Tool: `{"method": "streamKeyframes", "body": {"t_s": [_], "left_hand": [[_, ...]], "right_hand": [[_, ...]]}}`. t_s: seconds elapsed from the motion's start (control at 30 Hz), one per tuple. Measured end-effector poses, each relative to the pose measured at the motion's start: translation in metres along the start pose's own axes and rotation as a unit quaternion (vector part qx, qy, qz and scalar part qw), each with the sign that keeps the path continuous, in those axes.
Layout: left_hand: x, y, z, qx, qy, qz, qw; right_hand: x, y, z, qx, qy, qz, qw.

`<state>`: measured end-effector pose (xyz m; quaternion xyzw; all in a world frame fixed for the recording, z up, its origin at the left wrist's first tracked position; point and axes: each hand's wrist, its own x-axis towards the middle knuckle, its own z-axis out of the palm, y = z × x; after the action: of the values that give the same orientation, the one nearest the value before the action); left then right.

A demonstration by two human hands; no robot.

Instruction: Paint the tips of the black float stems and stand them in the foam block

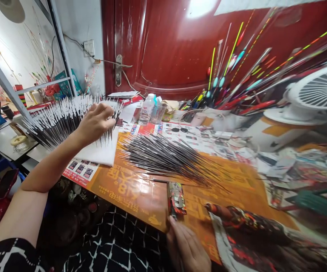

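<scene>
Left hand (97,120) curling over many white-tipped black rods (60,126) standing at white foam slab (102,155); thin dark rods (158,155) lying loose; right hand (188,243) resting low; both grips unclear.

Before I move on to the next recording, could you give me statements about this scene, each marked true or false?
1. The left hand is at the right end of the row of white-tipped rods. True.
2. The pile of dark rods lies on the orange covering. True.
3. The right hand rests on that pile. False: it is at the near edge of the table, apart from the pile.
4. The clear bottle stands right of the white fan in the picture. False: it stands left.
</scene>
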<state>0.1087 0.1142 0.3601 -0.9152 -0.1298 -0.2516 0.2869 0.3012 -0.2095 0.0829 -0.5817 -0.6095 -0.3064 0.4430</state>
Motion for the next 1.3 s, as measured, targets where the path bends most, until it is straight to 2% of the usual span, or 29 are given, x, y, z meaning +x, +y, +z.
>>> {"method": "streamKeyframes", "body": {"t_s": [0.13,0.23,0.3,0.37,0.4,0.43,0.5,0.6,0.67,0.77,0.9,1.1,1.2,1.3], "left_hand": [[0.011,-0.003,0.024,0.019,-0.028,0.027,0.999],[0.010,0.000,0.030,0.013,-0.002,0.022,1.000],[0.002,0.011,0.031,0.005,0.040,0.006,0.999],[-0.009,0.033,0.034,-0.014,0.071,-0.018,0.997],[-0.016,0.046,0.038,-0.034,0.069,-0.027,0.997],[-0.023,0.061,0.045,-0.064,0.051,-0.030,0.996],[-0.035,0.093,0.064,-0.146,-0.038,-0.017,0.988],[-0.044,0.134,0.098,-0.256,-0.181,-0.015,0.950],[-0.041,0.154,0.115,-0.277,-0.232,-0.032,0.932],[-0.031,0.170,0.128,-0.242,-0.276,-0.051,0.929],[-0.023,0.179,0.132,-0.221,-0.312,-0.051,0.923],[-0.027,0.181,0.130,-0.211,-0.278,-0.081,0.934],[-0.033,0.168,0.124,-0.214,-0.252,-0.097,0.939],[-0.047,0.147,0.112,-0.240,-0.203,-0.104,0.944]], "right_hand": [[-0.001,0.001,0.001,-0.003,0.003,-0.012,1.000],[0.000,0.000,0.001,-0.004,0.005,-0.015,1.000],[0.000,-0.001,0.000,-0.002,0.000,0.001,1.000],[0.001,-0.003,0.000,0.001,-0.005,0.012,1.000],[0.001,-0.003,0.000,0.002,-0.007,0.011,1.000],[0.002,-0.004,0.000,0.001,-0.007,0.009,1.000],[0.004,-0.005,0.001,0.000,-0.001,0.010,1.000],[0.007,-0.006,0.002,0.002,0.014,0.018,1.000],[0.007,-0.006,0.002,0.003,0.013,0.016,1.000],[0.004,-0.006,0.001,0.006,0.002,0.013,1.000],[0.000,-0.005,-0.001,0.018,-0.001,0.022,1.000],[-0.001,-0.006,-0.003,0.050,0.007,0.043,0.998],[0.002,-0.010,-0.006,0.063,0.011,0.079,0.995],[0.008,-0.014,-0.012,0.078,0.018,0.111,0.991]]}}
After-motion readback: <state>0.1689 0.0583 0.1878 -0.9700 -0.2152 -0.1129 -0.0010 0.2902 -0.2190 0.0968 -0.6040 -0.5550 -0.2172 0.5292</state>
